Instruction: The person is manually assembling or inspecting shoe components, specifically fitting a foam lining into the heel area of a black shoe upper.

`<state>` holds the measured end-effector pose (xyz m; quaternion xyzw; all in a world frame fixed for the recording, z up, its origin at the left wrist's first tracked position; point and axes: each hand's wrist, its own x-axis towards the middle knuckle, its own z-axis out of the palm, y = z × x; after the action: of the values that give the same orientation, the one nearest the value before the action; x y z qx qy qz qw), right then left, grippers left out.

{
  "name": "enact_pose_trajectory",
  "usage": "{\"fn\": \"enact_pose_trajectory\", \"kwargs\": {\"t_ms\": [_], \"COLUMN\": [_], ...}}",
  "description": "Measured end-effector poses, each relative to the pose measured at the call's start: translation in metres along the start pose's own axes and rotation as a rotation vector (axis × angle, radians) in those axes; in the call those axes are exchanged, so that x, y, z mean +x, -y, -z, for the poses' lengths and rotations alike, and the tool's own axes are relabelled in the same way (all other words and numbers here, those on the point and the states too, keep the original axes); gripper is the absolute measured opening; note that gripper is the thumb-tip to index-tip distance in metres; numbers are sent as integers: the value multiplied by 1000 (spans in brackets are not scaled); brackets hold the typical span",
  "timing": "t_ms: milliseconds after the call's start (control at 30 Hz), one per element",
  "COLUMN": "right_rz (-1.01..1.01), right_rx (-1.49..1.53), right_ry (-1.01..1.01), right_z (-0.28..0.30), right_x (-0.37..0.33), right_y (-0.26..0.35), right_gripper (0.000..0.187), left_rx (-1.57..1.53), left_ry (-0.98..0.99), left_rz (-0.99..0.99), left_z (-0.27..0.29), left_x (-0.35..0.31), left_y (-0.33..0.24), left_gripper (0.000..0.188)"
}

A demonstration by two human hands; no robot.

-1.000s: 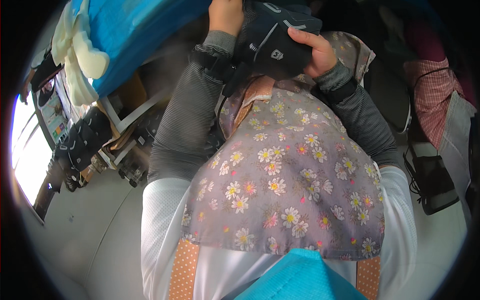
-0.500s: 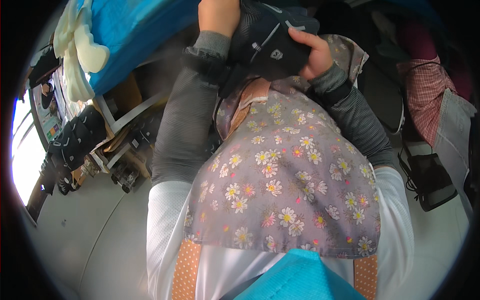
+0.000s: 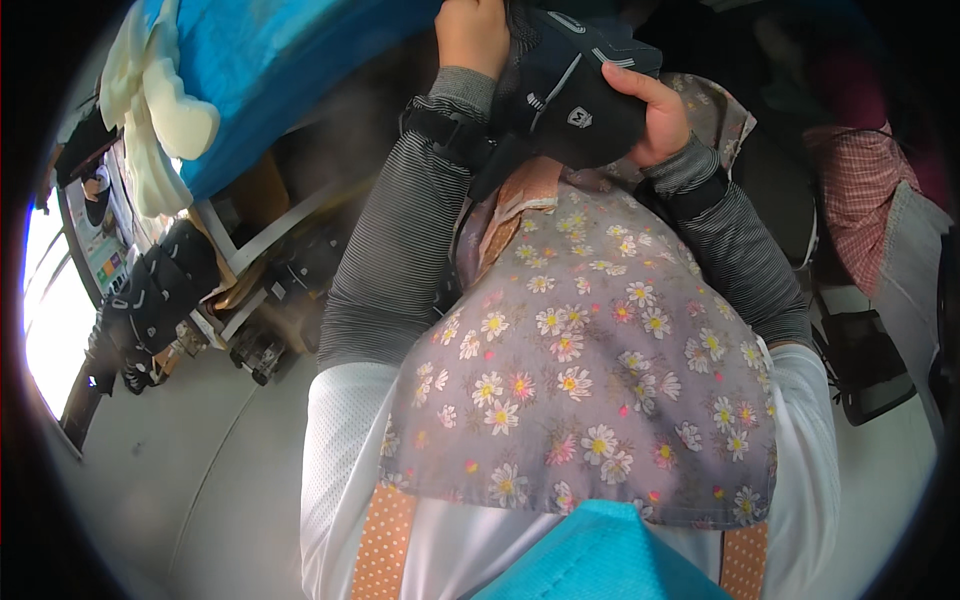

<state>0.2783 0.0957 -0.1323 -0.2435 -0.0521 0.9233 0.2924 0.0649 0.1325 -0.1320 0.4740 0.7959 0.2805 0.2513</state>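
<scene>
At the top of the view I hold a black shoe upper [image 3: 575,105] with pale grey stripes and a small shield mark, just above my lap. My left hand [image 3: 472,40] is closed at its upper left side, and the fingertips run out of view or behind the material. My right hand [image 3: 655,115] grips the other side, thumb lying on the outer face and the remaining fingers hidden underneath. Below it a flower-printed apron [image 3: 580,350] covers my front.
A blue cover [image 3: 270,80] with pale foam-like pieces [image 3: 175,100] lies at upper left. Below, dark uppers [image 3: 165,285] are stacked beside a white frame [image 3: 260,235] and a wheeled base [image 3: 258,350]. At right sit a person's checked cloth [image 3: 855,185] and a black stool-like object [image 3: 865,360].
Both hands and the shoe upper have shifted slightly right in the view, along with my body. The grip on the upper looks the same.
</scene>
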Motion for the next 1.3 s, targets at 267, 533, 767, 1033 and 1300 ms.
{"fn": "enact_pose_trajectory", "kwargs": {"t_ms": [267, 533, 767, 1033, 1300], "right_rz": [103, -1, 9, 12, 141], "right_rx": [5, -26, -64, 200, -468], "right_ry": [-66, 11, 46, 127, 5], "right_z": [-12, 7, 6, 7, -13], "right_x": [-3, 7, 4, -22, -16], "right_y": [-7, 0, 5, -5, -11], "right_gripper": [25, 23, 28, 46, 33], "left_rx": [481, 560, 52, -152, 70], "left_ry": [-190, -159, -84, -187, -353], "left_rz": [-585, -578, -142, 53, -376], "left_z": [27, 11, -8, -1, 41], "left_x": [-11, -6, -1, -6, -19], "left_y": [-12, 14, 13, 11, -10], "left_gripper": [28, 30, 57, 69, 43]}}
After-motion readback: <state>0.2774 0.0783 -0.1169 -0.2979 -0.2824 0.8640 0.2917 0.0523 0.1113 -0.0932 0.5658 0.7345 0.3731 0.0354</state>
